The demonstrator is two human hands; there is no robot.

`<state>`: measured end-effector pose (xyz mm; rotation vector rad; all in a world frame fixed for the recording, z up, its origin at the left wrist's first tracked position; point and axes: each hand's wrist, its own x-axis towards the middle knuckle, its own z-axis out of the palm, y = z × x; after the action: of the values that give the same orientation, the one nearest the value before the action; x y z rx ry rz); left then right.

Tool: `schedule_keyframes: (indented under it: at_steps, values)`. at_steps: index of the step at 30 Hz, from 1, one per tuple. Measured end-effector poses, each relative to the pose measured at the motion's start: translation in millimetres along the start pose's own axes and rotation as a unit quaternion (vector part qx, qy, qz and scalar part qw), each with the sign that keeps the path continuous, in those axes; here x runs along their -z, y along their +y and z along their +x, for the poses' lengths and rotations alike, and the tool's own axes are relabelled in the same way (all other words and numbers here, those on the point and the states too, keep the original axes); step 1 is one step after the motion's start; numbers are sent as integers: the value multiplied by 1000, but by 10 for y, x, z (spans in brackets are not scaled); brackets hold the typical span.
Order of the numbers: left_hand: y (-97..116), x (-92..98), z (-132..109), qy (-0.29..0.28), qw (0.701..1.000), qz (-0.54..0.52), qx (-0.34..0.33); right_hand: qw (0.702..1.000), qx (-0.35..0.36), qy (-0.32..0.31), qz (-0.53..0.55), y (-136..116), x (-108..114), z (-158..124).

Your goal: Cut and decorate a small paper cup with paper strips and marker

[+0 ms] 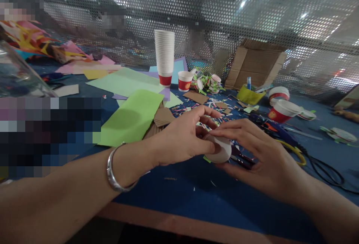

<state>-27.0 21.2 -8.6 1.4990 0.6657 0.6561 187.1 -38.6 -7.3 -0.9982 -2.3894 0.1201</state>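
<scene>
Just above the front part of the blue table, a small round white piece (221, 150), which looks like a cut-off paper cup bottom, is between my hands. My left hand (182, 135), with a silver bangle at the wrist, grips it, thumb pressed on its near side. The fingers of my right hand (260, 158) curve around its right side, fingertips at the top edge and thumb below. A bit of green paper (206, 159) shows under the piece. My fingers hide part of its rim.
Behind my hands lie paper scraps (224, 105) and green paper (131, 117). Farther back stand a cup stack (165, 53) and a single cup (185, 80). At right are a yellow container (250, 95), a tilted cup (284, 110), tools and a black cable (322, 167).
</scene>
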Motion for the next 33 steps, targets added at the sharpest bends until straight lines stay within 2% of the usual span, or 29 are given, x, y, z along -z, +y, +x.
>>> schedule_keyframes:
  at_steps: [6,10,18,33]
  values:
    - [-1,17,7,-49,998,-29,27,1000,19,-2,2,-53,-9,-5]
    - [33,73,6,-60,998,-16,7,999,32,29,-9,-68,-12,0]
    - [72,115,5,-43,999,-2,-18,992,-8,114,-52,-55,30,-1]
    - [22,69,-1,-17,998,4,-63,992,4,112,-55,-77,31,-10]
